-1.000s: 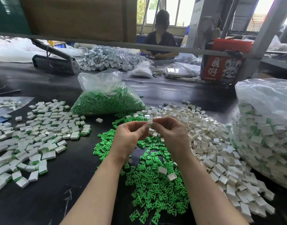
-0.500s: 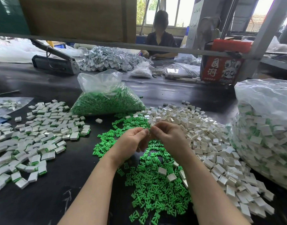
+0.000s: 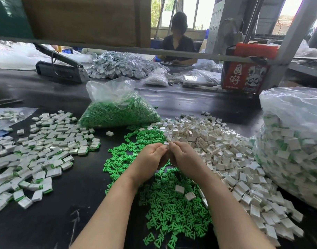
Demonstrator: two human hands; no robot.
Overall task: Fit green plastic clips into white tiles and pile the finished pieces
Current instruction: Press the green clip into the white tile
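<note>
My left hand (image 3: 152,159) and my right hand (image 3: 184,159) meet fingertip to fingertip above the loose green clips (image 3: 164,203). Both pinch one small white tile (image 3: 166,143) between thumbs and forefingers; whether a clip is in it is hidden by the fingers. A heap of empty white tiles (image 3: 217,150) spreads to the right of my hands. The finished pieces (image 3: 46,150), white with green edges, lie scattered on the left. Two stray white tiles (image 3: 180,188) sit on the green clips near my right forearm.
A clear bag of green clips (image 3: 116,110) stands behind my hands. A large clear bag of finished pieces (image 3: 294,150) fills the right edge. Across the black table (image 3: 46,221) sits a person, with a heat sealer (image 3: 60,69), grey parts and a red box (image 3: 243,76).
Both hands have dropped lower toward the green clips, staying joined at the fingertips on the small tile.
</note>
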